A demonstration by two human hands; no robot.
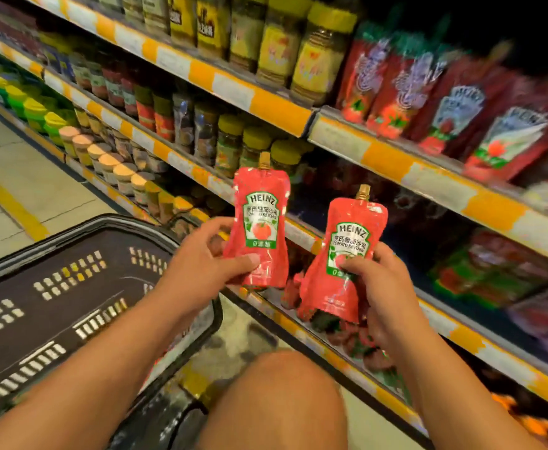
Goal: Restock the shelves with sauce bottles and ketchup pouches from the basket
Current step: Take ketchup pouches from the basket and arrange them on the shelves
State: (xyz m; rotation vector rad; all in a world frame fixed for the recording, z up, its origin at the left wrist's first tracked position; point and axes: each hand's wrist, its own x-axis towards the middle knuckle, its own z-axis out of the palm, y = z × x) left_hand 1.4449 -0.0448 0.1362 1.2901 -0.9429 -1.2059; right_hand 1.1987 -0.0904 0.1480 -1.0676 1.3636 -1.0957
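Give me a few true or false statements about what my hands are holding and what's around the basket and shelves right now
1. Each hand holds one Heinz ketchup pouch. True: the left hand grips the left pouch, and the right hand grips the right pouch.
2. Both pouches are upside down. False: both are held upright, gold caps on top.
3. The black shopping basket is full of bottles. False: nothing shows in the part of it in view.
4. Jars with yellow lids stand on the upper shelf. True.
5. The pouches already rest on a shelf. False: both are held in the air in front of the shelves.
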